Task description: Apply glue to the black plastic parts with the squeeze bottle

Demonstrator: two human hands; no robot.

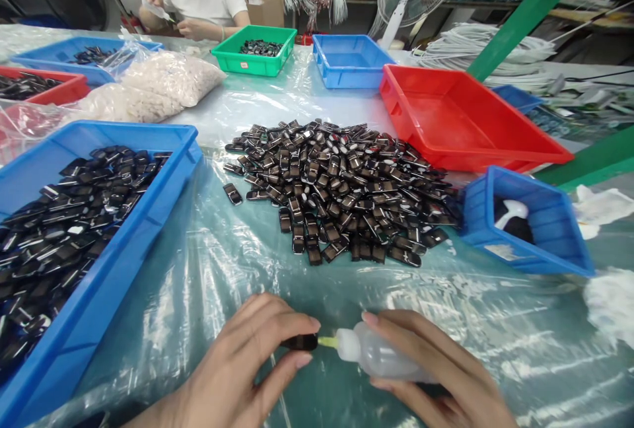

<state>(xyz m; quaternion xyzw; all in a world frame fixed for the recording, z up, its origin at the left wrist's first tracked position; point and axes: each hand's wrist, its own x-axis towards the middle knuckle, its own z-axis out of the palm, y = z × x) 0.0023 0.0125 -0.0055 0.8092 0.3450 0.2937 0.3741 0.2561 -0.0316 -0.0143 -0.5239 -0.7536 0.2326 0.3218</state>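
Near the bottom centre, my left hand (252, 355) pinches a small black part (302, 341) between thumb and fingertips. My right hand (436, 362) is wrapped round a translucent squeeze bottle (384, 352) lying sideways. The bottle's thin yellow-green tip (327, 342) points left and meets the right end of the black part; whether liquid comes out cannot be seen. Beyond both hands, a large pile of similar brown-black parts (337, 183) is spread on the plastic-covered table (198, 302).
A blue tray (113, 309) of black parts stands at left. At right are a red tray (446, 117) and a small blue bin (555, 230) holding a white-handled item. Farther back are a green tray (247, 65), a blue tray (351, 74), bags (168, 81) and a person (208, 5).
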